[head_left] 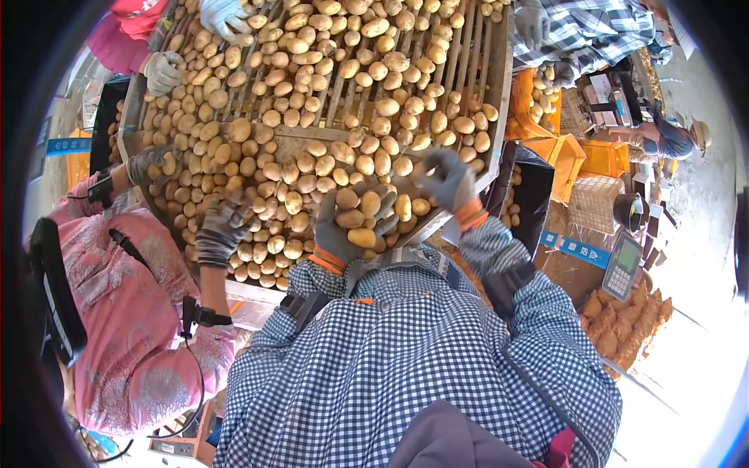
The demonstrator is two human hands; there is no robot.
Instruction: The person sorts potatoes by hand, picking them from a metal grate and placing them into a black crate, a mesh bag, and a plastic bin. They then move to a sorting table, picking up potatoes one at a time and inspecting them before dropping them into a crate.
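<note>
Many potatoes [316, 148] lie across a slatted sorting table [499, 86]. My left hand [337, 228], in a grey glove with an orange cuff, is turned up at the near edge and cradles several potatoes [361, 237] in its palm and fingers. To its right, my right hand [451, 181], gloved the same way, is raised over the near right part of the table. Its fingers are bent together, and what they hold, if anything, is hidden. Loose potatoes lie just left of and below it.
At the left, a person in pink [140, 312] reaches over the potatoes with gloved hands. More gloved hands work at the far side. Orange crates [555, 160], a black-lined bin [534, 195], a scale display [624, 265] and filled net sacks [624, 324] stand at right.
</note>
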